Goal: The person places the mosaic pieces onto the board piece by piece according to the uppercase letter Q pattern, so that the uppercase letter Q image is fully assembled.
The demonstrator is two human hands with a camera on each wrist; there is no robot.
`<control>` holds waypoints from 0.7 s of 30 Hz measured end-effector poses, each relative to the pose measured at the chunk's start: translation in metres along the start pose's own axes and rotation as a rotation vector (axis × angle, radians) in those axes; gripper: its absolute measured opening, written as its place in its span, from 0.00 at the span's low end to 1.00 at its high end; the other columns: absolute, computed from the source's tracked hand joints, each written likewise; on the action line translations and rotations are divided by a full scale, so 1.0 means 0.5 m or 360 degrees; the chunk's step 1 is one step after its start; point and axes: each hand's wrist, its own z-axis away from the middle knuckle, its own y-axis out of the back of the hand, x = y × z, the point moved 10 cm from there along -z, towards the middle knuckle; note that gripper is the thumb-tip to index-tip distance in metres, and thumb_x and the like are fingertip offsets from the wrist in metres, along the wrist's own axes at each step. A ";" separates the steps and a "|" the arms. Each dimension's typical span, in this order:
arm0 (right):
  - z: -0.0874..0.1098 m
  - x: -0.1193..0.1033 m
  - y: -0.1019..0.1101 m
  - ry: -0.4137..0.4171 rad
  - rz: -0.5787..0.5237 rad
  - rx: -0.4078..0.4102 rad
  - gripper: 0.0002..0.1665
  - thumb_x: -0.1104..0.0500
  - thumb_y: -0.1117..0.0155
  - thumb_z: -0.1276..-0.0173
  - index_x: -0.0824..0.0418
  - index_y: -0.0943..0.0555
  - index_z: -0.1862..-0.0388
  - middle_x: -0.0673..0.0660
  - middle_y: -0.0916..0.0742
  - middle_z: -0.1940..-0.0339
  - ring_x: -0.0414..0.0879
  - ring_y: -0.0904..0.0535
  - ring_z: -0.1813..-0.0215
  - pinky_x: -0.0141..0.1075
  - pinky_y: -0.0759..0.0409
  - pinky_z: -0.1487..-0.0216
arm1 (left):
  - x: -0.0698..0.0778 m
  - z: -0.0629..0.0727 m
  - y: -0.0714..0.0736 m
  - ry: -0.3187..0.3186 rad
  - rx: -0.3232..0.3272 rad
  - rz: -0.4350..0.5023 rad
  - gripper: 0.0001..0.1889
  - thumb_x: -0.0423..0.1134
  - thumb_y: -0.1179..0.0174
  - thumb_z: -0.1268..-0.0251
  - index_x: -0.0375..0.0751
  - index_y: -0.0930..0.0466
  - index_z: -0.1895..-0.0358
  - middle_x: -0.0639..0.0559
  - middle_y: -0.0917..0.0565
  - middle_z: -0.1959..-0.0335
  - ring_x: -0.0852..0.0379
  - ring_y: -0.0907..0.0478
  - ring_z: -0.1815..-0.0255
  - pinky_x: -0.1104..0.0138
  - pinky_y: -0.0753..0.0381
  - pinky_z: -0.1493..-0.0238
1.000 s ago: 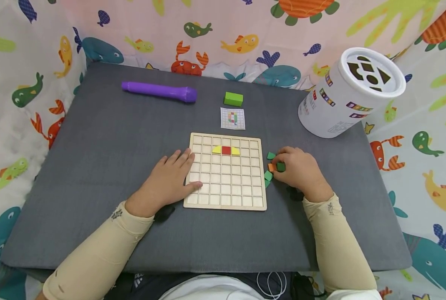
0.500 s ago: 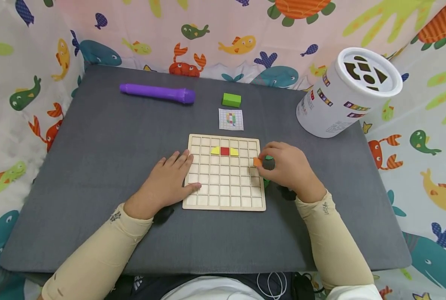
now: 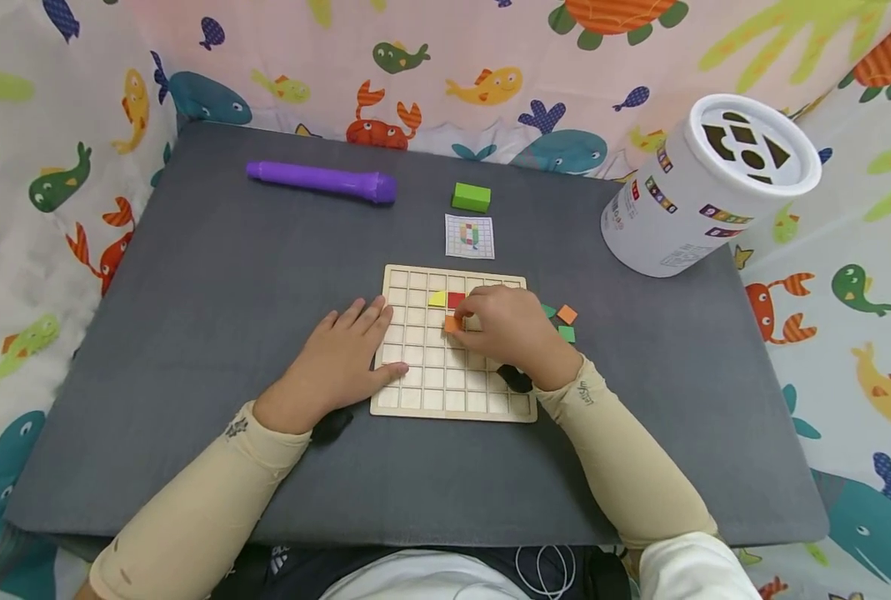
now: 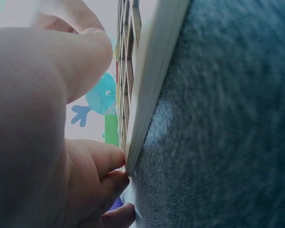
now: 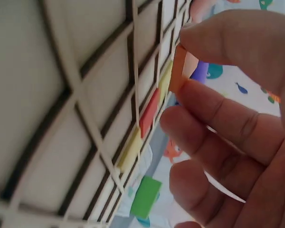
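The place is a screened-off tabletop play area: sea-animal cloth [image 3: 430, 50] surrounds a grey table [image 3: 287, 258] on 3 sides.

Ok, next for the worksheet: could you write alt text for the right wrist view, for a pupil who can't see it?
A person's right hand pinches an orange tile close to a wooden grid board. On the board, a red tile sits between two yellow tiles, and a green block lies beyond the board's edge.
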 end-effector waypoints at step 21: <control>-0.032 -0.013 -0.011 -0.0058 -0.0031 -0.0092 0.10 0.49 0.28 0.23 0.50 0.05 0.52 0.49 0.08 0.54 0.46 0.12 0.54 0.44 0.14 0.62 | 0.005 0.000 0.011 -0.0018 0.0006 -0.0034 0.50 0.71 0.50 0.21 0.37 0.50 0.13 0.41 0.48 0.12 0.36 0.49 0.14 0.38 0.46 0.20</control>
